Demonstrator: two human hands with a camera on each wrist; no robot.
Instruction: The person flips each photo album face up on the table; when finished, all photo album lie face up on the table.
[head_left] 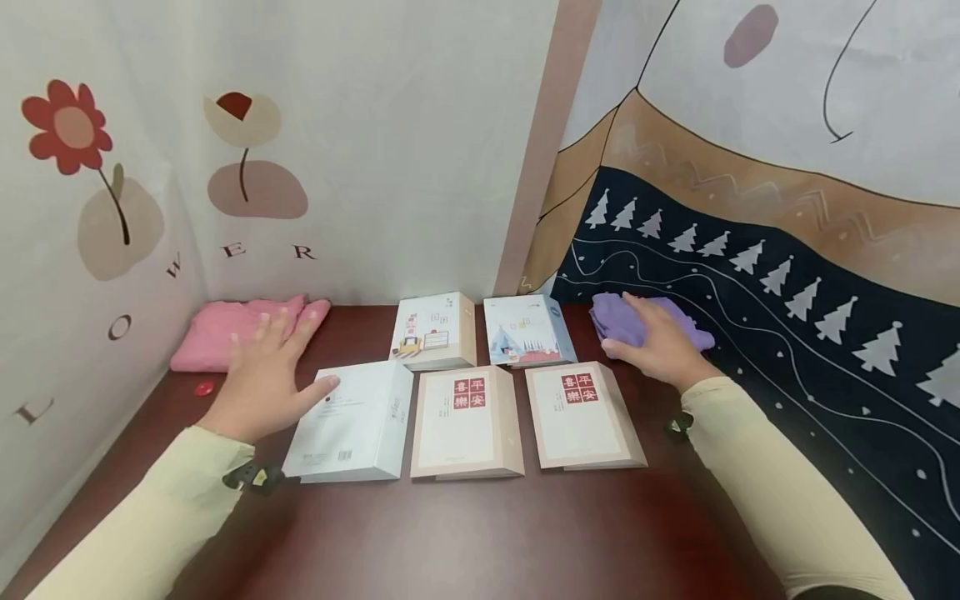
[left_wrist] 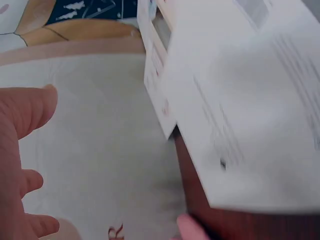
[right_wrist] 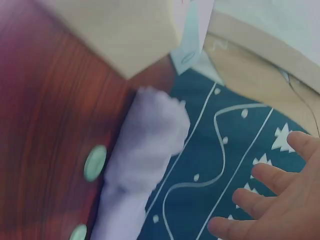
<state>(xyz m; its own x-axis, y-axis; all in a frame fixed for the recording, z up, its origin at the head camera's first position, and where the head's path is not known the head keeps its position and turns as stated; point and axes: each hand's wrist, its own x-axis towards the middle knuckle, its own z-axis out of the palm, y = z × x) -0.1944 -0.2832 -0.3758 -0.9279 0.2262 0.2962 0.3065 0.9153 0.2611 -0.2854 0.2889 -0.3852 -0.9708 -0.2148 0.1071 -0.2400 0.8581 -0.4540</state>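
My left hand (head_left: 258, 375) is spread, its fingers over a folded pink cloth (head_left: 213, 329) at the back left of the table. Its thumb reaches toward a white book-like block (head_left: 348, 425) with a barcode. Whether the fingertips touch the cloth is unclear. In the left wrist view the left hand (left_wrist: 22, 160) has its fingers apart, holding nothing. On the right, my right hand (head_left: 663, 342) is over a bunched purple cloth (head_left: 618, 321). The right wrist view has the right hand (right_wrist: 280, 195) with extended fingers, apart from the purple cloth (right_wrist: 142, 145).
Two cream blocks with red characters, a middle one (head_left: 453, 433) and a right one (head_left: 573, 429), lie in the front row. Behind are two illustrated blocks (head_left: 427, 329) (head_left: 521, 329). A red disc (head_left: 204, 388) and green ovals (right_wrist: 95, 162) lie on the table (head_left: 480, 533). Printed fabric (head_left: 375, 167) hangs behind.
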